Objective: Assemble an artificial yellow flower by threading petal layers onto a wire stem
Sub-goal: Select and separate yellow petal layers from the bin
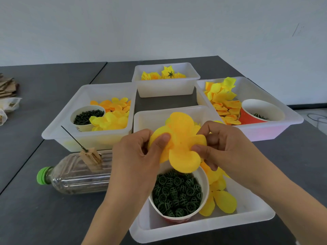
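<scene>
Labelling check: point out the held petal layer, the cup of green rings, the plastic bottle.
petal layer (178, 138), head view, centre of the petals.
cup of green rings (205, 181), head view, right inner wall.
plastic bottle (79, 179), head view, clear body.

I count four white plastic trays: one at the upper centre, one at centre left, one at the right and one at the bottom. Three paper cups sit in them: one in the left tray, one in the right tray, one in the bottom tray. One clear bottle with a green cap lies at lower left. Two hands are in view, left and right, with one yellow petal layer between them. Loose petals and green parts are too many to count.
</scene>
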Available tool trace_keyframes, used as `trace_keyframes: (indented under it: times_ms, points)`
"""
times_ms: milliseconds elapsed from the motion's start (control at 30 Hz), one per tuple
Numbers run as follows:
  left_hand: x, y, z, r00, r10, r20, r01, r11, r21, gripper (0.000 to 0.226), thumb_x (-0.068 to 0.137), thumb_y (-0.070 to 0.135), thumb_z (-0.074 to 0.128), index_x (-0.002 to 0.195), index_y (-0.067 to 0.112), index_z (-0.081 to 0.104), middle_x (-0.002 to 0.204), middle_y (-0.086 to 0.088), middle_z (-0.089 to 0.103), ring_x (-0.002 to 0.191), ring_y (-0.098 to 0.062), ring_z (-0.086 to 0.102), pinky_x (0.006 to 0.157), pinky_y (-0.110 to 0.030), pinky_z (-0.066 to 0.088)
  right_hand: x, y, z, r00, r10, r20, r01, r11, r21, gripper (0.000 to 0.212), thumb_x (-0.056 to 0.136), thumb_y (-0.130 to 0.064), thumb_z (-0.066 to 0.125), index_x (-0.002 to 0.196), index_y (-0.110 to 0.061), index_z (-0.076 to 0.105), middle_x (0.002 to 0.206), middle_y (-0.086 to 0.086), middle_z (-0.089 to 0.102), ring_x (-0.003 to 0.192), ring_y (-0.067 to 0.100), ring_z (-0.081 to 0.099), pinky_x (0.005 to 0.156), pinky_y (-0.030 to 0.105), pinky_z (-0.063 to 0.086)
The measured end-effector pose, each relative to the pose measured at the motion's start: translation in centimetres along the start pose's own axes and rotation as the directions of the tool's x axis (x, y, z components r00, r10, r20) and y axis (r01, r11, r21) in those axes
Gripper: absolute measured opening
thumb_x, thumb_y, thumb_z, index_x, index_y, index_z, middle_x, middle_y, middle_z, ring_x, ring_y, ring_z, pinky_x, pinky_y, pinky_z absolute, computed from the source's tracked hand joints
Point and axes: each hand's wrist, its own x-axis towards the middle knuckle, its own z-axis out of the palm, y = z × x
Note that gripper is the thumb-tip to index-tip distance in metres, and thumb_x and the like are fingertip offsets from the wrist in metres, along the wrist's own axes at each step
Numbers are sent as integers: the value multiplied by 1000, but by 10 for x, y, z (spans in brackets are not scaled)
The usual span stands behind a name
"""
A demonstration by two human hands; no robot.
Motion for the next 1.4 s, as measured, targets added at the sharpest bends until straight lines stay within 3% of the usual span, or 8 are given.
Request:
trace_keyframes:
  times_ms: [100, 567, 667, 767, 900, 1167, 1300, 1400]
  points:
    - [-1, 3, 1, 999, 52, -12, -52, 998, 21, 59, 82, 57, 53, 59, 4, 43, 52, -7, 30, 50, -9, 25, 46, -22, 23, -2, -4, 1, 999, -31, -15, 31, 999, 28, 19, 81, -18, 67, 71, -9, 53, 48, 1, 52, 38, 10, 40, 41, 17, 35]
    - [2, 5, -4, 996, 84, -20, -84, 996, 20, 60, 78, 66, 53, 53, 16, 30, 49, 5, 22, 45, -9, 22, 45, -17, 18, -13, -8, 8, 979, -163, -123, 117, 941, -319, 26, 87, -33, 59, 66, -21, 53, 40, -16, 53, 38, 1, 51, 45, 9, 38]
    - [1, 5, -4, 995, 97, -28, -96, 994, 49, 62, 77, 66, 54, 54, 14, 30, 49, 2, 22, 47, -8, 22, 45, -19, 18, -14, -9, 7, 969, -194, -153, 91, 857, -507, 28, 79, -56, 51, 78, -29, 56, 68, -11, 60, 61, 6, 56, 52, 20, 43]
    - [0, 7, -4, 991, 124, -40, -120, 988, 98, 63, 78, 67, 54, 56, 12, 31, 50, -1, 22, 47, -9, 22, 45, -21, 18, -16, -15, 9, 921, -368, -129, 197, 724, -661, 38, 80, -61, 60, 111, -42, 51, 112, -21, 46, 97, 0, 49, 76, 11, 40]
    - [-3, 12, -4, 989, 145, -24, -140, 978, 154, 62, 77, 69, 54, 50, 18, 29, 47, 4, 22, 47, -11, 22, 45, -22, 16, -17, -20, 10, 888, -458, -34, 318, 666, -674, 44, 80, -58, 58, 120, -39, 57, 115, -11, 37, 101, 14, 43, 83, 17, 36]
    - [-8, 19, 0, 987, 151, 46, -149, 988, -36, 57, 78, 62, 57, 49, 21, 29, 50, 5, 20, 47, -7, 21, 45, -15, 16, -12, -24, 13, 905, -415, -93, 340, 836, -431, 15, 72, -41, 72, 79, -36, 60, 94, -13, 47, 93, 8, 49, 75, 11, 36]
    - [-1, 11, -7, 990, 127, 68, -113, 977, -178, 63, 81, 57, 56, 54, 4, 37, 48, -8, 27, 43, -5, 27, 42, -16, 23, -14, -27, 0, 945, -267, -190, 285, 955, 80, 19, 76, -35, 75, 73, -26, 57, 83, -12, 56, 75, 13, 53, 67, 19, 45]
    - [4, -4, -17, 998, 33, 44, -24, 982, -186, 69, 82, 61, 63, 57, 0, 41, 48, -13, 32, 43, -10, 31, 42, -20, 28, -16, -26, -18, 967, -85, -240, 188, 875, 447, 18, 79, -31, 60, 85, -13, 59, 72, -2, 60, 59, 13, 58, 53, 21, 50]
